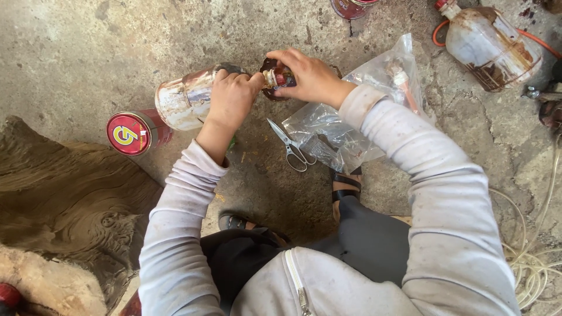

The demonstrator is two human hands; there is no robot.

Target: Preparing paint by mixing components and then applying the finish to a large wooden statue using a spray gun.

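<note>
On a stained concrete floor (88, 52) beside carved wood (64, 193), the left hand (231, 99) is gripping a tilted bottle (187, 99), the right hand (310, 76) pinching its cap (275, 76) over a dark bowl (270, 64).

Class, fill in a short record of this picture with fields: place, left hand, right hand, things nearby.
place: rough concrete floor, person crouching
left hand: grips the neck of a tilted stained bottle
right hand: at the bottle's mouth, fingers on a small cap
things nearby: scissors, clear plastic bag, red tin, stained jug, carved wood
</note>
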